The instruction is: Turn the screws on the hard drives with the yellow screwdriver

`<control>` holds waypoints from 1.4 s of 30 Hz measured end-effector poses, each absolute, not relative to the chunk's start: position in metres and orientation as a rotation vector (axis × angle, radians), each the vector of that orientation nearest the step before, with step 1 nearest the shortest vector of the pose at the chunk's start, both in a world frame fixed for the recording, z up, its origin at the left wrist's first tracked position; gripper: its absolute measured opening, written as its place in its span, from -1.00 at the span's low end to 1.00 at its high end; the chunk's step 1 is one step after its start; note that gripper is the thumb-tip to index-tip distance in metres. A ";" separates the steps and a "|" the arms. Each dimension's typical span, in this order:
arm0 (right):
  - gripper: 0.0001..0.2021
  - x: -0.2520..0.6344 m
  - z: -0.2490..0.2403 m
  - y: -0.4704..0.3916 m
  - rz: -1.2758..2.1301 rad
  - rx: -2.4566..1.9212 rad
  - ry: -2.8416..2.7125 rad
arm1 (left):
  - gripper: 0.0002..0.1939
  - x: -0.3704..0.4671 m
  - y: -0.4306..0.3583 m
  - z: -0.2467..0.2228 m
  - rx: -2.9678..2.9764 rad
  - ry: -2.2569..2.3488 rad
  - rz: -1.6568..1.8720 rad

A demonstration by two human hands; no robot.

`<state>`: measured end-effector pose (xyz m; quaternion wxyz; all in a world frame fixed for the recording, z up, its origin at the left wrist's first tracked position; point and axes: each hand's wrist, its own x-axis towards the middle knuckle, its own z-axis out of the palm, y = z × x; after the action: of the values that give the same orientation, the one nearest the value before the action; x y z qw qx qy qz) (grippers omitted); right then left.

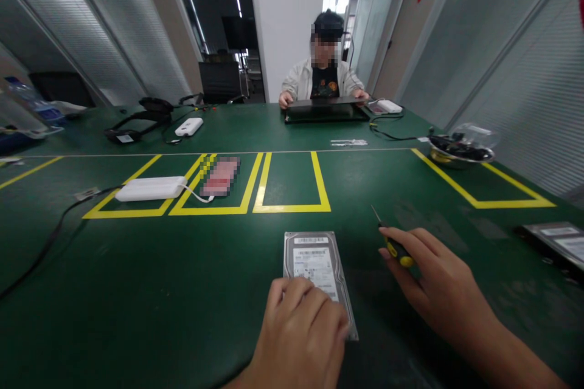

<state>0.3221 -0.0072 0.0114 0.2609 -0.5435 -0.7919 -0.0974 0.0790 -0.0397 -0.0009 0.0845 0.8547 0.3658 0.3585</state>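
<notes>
Flat on the green table lies a silver hard drive (314, 258) with a white label facing up. My left hand (303, 322) is closed over its near part, with bent fingers; the fingertips are mostly hidden. To the right of the drive, my right hand (429, 267) pinches a small screwdriver (398, 250) by its black and yellow handle. Its thin shaft points away from me and to the left, apart from the drive.
A second drive (559, 243) lies at the right edge. Beyond are yellow tape outlines (292, 208), a white power bank (151, 188) cabled to a phone (221, 176), and a metal bowl (460, 155) with dark items. Across the table, a person (323, 76) holds a dark flat panel (326, 110).
</notes>
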 end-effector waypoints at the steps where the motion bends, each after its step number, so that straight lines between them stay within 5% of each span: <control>1: -0.71 0.322 0.012 -0.007 -0.270 -1.469 -2.144 | -0.91 0.077 -0.039 0.001 2.525 1.097 1.045; 42: -0.71 0.321 0.012 -0.010 -0.271 -1.453 -2.172 | -0.76 0.101 -0.040 -0.016 2.908 1.022 1.267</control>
<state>0.3206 -0.0101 0.0120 0.2543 -0.5347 -0.7997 -0.0997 0.1015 -0.0398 -0.0160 -0.0953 0.8687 0.3052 0.3784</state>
